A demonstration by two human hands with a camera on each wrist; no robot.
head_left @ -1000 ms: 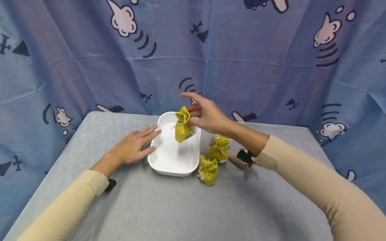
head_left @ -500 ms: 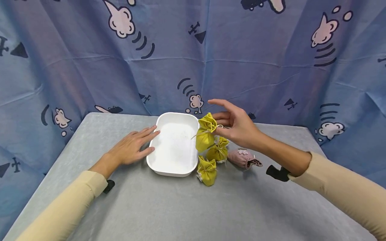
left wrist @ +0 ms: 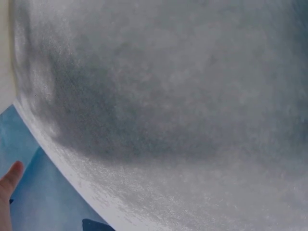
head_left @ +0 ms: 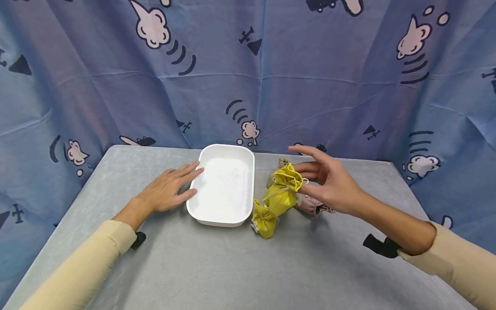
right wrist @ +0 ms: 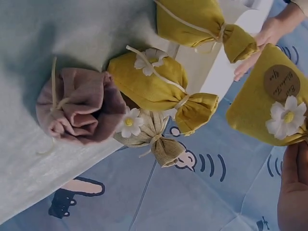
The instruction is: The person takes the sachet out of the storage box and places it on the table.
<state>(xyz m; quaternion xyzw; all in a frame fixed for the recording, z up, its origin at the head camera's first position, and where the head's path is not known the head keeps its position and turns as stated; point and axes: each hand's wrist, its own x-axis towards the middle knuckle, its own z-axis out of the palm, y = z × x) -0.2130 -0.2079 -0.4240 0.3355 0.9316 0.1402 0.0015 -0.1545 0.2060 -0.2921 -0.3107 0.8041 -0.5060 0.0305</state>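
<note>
My right hand (head_left: 329,181) pinches a yellow drawstring pouch (head_left: 280,196) by its gathered neck, right of the white tray (head_left: 222,185). In the right wrist view, this held pouch (right wrist: 262,106) shows a white flower and a round brown tag. My left hand (head_left: 166,189) has its fingers extended, fingertips on the tray's left rim. Near the tray's right side sits one yellow pouch (head_left: 265,219). Another yellow pouch (right wrist: 149,82) shows in the right wrist view but is hidden behind the held one from the head. Beside it are a pink pouch (right wrist: 79,106) and a beige pouch (right wrist: 144,132).
Everything stands on a grey table (head_left: 217,267). A blue patterned curtain (head_left: 217,86) hangs right behind its far edge. The left wrist view shows mostly table surface, with a fingertip (left wrist: 12,175) at its lower left.
My right hand has carried the yellow pouch from over the tray to the right and nearer me, above the other pouches. The left hand stays at the tray's rim.
</note>
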